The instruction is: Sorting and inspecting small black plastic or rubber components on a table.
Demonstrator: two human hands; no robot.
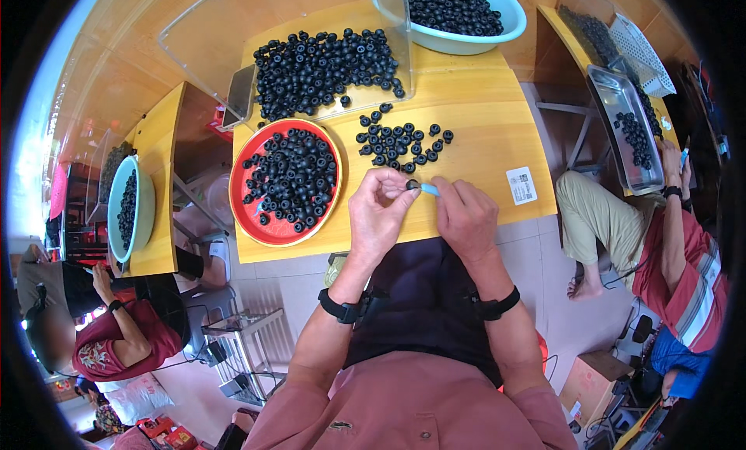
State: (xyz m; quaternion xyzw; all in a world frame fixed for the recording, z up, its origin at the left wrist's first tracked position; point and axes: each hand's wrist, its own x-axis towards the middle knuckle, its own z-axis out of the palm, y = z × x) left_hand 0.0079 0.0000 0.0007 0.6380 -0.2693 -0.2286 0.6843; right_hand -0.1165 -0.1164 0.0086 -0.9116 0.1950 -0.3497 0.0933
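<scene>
A small black ring-shaped piece is pinched by the fingers of the left hand, above the desk, while a slim blue tool is grasped by the fingers of the right hand, its end brought close to the piece — whether contact is made is too small to tell. From the hands, a loose cluster of similar pieces is spread at 12 o'clock; a red tray holding more is set at 9 o'clock, a broad heap is piled at 11 o'clock, and a well-filled pale-blue basin is placed near 1 o'clock. The work is judged to be partway along: a single piece is in hand, and the loose cluster is probably left to be handled. Which groups are finished cannot be told — no difference between their pieces is visible.
</scene>
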